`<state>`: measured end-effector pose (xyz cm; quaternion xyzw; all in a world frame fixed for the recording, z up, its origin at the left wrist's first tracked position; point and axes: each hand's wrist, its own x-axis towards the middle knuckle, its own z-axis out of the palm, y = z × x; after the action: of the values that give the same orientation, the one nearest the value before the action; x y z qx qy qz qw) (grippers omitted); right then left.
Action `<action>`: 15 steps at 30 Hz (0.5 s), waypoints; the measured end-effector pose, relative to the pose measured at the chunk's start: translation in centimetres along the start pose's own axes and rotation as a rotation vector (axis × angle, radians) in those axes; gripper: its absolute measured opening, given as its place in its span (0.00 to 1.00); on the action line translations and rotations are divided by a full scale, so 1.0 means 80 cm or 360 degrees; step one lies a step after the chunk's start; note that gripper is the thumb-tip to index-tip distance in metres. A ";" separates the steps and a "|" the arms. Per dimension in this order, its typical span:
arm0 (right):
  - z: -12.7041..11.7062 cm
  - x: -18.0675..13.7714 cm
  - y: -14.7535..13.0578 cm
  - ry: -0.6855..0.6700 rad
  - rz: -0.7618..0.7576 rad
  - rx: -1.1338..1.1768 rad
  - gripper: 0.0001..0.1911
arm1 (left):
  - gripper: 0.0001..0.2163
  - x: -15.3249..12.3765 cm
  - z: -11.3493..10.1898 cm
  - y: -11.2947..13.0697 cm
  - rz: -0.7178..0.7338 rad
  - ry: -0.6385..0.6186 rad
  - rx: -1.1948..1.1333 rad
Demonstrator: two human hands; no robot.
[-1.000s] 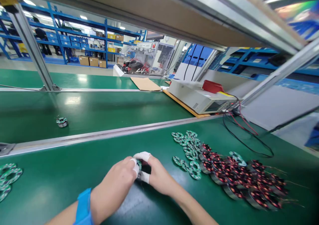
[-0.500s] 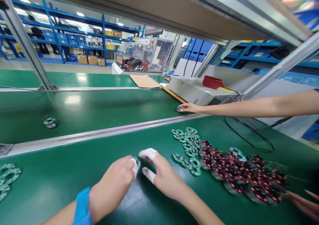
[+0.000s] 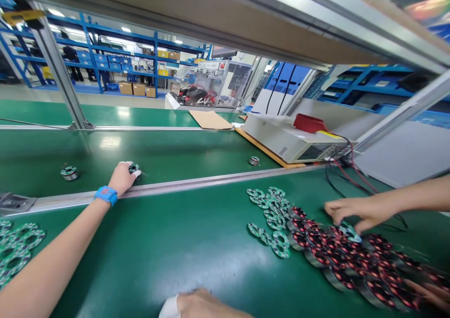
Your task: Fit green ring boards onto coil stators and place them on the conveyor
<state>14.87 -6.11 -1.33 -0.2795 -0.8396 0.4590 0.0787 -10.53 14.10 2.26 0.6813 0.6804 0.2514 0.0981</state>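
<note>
My left hand (image 3: 121, 177), with a blue wristband and white fingertip covers, is stretched across the metal rail (image 3: 211, 182) onto the conveyor belt (image 3: 168, 154). Its fingers are closed round a small round coil part topped by a green ring board (image 3: 133, 168), which is on or just above the belt. My right hand (image 3: 198, 305) lies low at the bottom edge on the green worktop (image 3: 168, 247). Only its back and one white-covered finger show. Ahead on the right lie a pile of green ring boards (image 3: 271, 205) and a pile of red-wound coils (image 3: 346, 259).
Two more coil parts (image 3: 69, 172) (image 3: 253, 160) sit on the belt. Green ring boards (image 3: 17, 250) lie at the left edge. A co-worker's hand (image 3: 353, 211) reaches into the coil pile and another (image 3: 431, 292) shows at bottom right. A white test instrument (image 3: 295, 142) with red and black leads stands at back right.
My left hand has carried the coil part from the worktop out onto the belt. My right hand let go and dropped back. The co-worker's hand left the belt and went to the coil pile.
</note>
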 end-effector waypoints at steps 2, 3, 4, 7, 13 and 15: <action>-0.025 -0.008 -0.001 0.0136 -0.0018 -0.0023 0.13 | 0.16 -0.004 0.002 -0.011 -0.0061 0.0031 0.0050; -0.040 -0.013 0.000 0.0263 -0.0002 -0.0049 0.14 | 0.20 -0.013 0.006 -0.007 -0.0050 0.0062 0.0049; -0.054 -0.018 0.002 0.0427 0.0067 -0.0068 0.16 | 0.23 -0.026 0.011 0.001 -0.0001 0.0060 0.0001; -0.082 -0.028 0.017 0.0797 0.0330 -0.0035 0.18 | 0.29 -0.081 0.026 0.045 0.0293 -0.0396 -0.0453; -0.077 -0.028 0.040 0.0924 0.0370 0.0052 0.20 | 0.36 -0.157 0.040 0.114 0.0613 -0.1291 -0.0964; -0.072 -0.027 0.043 0.1015 0.0362 -0.0077 0.21 | 0.37 -0.161 0.043 0.118 0.0572 -0.1266 -0.1019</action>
<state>20.30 -1.66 -0.56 -0.5026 -0.7469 0.3343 0.2790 0.10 1.75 1.13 0.7657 0.3528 0.1816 0.5062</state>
